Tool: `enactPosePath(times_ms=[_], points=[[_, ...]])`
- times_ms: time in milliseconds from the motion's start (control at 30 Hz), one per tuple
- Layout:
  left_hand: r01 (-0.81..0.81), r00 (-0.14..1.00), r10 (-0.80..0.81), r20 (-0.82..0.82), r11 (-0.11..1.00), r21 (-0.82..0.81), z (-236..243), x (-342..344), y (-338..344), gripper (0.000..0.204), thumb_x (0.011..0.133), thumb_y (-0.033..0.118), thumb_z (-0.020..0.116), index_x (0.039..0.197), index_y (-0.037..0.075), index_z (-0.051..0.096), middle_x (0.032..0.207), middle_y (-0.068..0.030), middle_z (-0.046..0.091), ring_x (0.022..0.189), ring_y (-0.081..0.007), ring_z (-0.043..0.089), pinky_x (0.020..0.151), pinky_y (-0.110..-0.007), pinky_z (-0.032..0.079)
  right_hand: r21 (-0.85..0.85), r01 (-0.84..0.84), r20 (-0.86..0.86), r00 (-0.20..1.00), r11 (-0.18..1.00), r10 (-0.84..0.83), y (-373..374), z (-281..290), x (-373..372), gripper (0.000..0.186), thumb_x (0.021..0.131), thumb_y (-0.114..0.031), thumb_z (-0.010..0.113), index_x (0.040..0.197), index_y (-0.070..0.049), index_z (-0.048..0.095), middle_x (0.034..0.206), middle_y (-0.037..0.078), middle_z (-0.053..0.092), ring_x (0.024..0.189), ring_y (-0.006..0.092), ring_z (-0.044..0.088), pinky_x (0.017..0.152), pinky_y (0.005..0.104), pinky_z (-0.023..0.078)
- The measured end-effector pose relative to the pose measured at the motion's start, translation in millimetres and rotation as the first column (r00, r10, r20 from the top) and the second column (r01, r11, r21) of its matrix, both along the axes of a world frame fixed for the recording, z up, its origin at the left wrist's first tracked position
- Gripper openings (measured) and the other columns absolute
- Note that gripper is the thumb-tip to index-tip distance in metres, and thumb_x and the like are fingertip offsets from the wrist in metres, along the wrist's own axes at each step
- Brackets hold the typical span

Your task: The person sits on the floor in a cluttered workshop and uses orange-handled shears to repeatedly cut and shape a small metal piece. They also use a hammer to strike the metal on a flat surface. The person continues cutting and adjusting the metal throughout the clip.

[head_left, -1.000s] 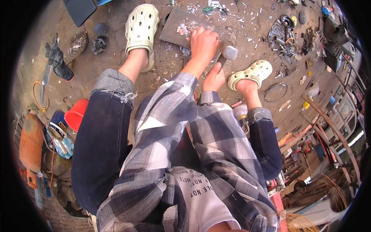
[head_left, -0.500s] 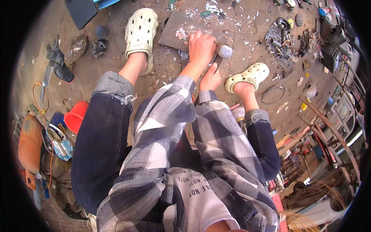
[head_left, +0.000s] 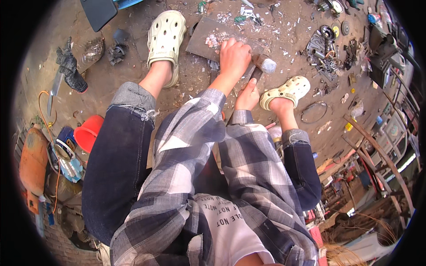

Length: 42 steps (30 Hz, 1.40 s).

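My right hand [head_left: 247,95] grips a hammer by its dark handle, with the thumb laid along it. The hammer's worn, pale metal head [head_left: 267,64] is just right of my left hand [head_left: 235,57]. Curled fingers keep my left hand closed over the dark flat plate [head_left: 199,43] on the ground; whatever they pinch is hidden beneath them. Small pinkish and pale fragments [head_left: 215,41] lie on the plate by my left knuckles. Whether the hammer head touches anything cannot be made out.
Cream clogs [head_left: 166,37] are on my feet on both sides of the plate. Metal parts [head_left: 323,52] lie in a heap at far right. Leftward are a dark glove [head_left: 71,71], a knife blade [head_left: 56,84], a red bucket [head_left: 87,133] and an orange cylinder [head_left: 33,155].
My right hand and the hammer have shifted slightly right and nearer to me. My left hand stays closed at the plate. The whole view has moved a little.
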<state>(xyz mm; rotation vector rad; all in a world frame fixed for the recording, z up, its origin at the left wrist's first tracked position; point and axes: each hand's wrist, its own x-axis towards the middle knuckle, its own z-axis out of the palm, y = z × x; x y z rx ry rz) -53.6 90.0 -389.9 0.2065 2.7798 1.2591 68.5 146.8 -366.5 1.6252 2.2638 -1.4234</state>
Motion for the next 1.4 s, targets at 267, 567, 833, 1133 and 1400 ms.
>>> enactPosePath(times_ms=[267, 567, 833, 1133, 1400], points=[[-0.021, 1.0, 0.021, 0.005, 1.0, -0.019, 4.1, 2.8, -4.2, 0.006, 0.067, 0.013, 0.069, 0.072, 0.012, 0.066, 0.073, -0.0009, 0.062, 0.081, -0.0224, 0.053, 0.077, -0.038, 0.038, 0.294, -0.195, 0.04, 0.981, 0.936, 0.192, -18.0, 8.5, -23.3, 0.054, 0.095, -0.044, 0.045, 0.073, 0.004, 0.057, 0.055, 0.012, 0.052, 0.05, 0.0217, 0.05, 0.051, 0.0381, 0.039], [0.009, 0.999, -0.009, -0.047, 1.0, 0.008, 6.3, 4.4, 1.2, 0.009, 0.066, 0.014, 0.069, 0.071, 0.01, 0.064, 0.073, -0.0043, 0.059, 0.085, -0.025, 0.052, 0.077, -0.039, 0.039, 0.059, 0.037, -0.031, 0.999, 0.998, -0.035, 8.6, 46.0, -26.0, 0.054, 0.095, -0.046, 0.043, 0.073, 0.002, 0.055, 0.055, 0.014, 0.051, 0.048, 0.0261, 0.048, 0.05, 0.0385, 0.037], [0.033, 0.999, -0.033, -0.01, 0.999, 0.003, 2.4, 2.6, 1.4, 0.007, 0.067, 0.013, 0.069, 0.074, 0.011, 0.065, 0.075, -0.0035, 0.06, 0.085, -0.0241, 0.052, 0.078, -0.039, 0.039, -0.13, 0.159, -0.032, 0.986, 0.979, -0.165, 38.5, 68.0, -31.7, 0.055, 0.095, -0.051, 0.041, 0.07, -0.003, 0.051, 0.051, 0.008, 0.046, 0.042, 0.0193, 0.043, 0.043, 0.0333, 0.033], [0.067, 0.997, -0.067, -0.038, 0.998, 0.003, 12.1, -2.1, -4.3, 0.017, 0.068, 0.013, 0.069, 0.083, 0.011, 0.06, 0.076, -0.005, 0.059, 0.088, -0.0256, 0.053, 0.079, -0.038, 0.04, -0.408, 0.206, -0.081, 0.962, 0.889, -0.26, 13.4, 18.6, -33.5, 0.056, 0.093, -0.058, 0.036, 0.069, -0.008, 0.046, 0.045, 0.0, 0.037, 0.033, 0.0126, 0.034, 0.033, 0.0277, 0.026], [0.146, 0.987, -0.146, -0.064, 0.989, 0.002, 12.2, 3.6, -1.7, 0.016, 0.07, 0.01, 0.069, 0.081, 0.01, 0.058, 0.08, -0.0048, 0.057, 0.088, -0.0265, 0.052, 0.081, -0.039, 0.041, -0.283, 0.172, 0.053, 0.985, 0.944, -0.164, 71.5, -8.6, 5.7, 0.04, 0.088, -0.043, 0.059, 0.083, -0.004, 0.051, 0.051, 0.003, 0.044, 0.041, 0.0169, 0.044, 0.041, 0.0305, 0.037]])
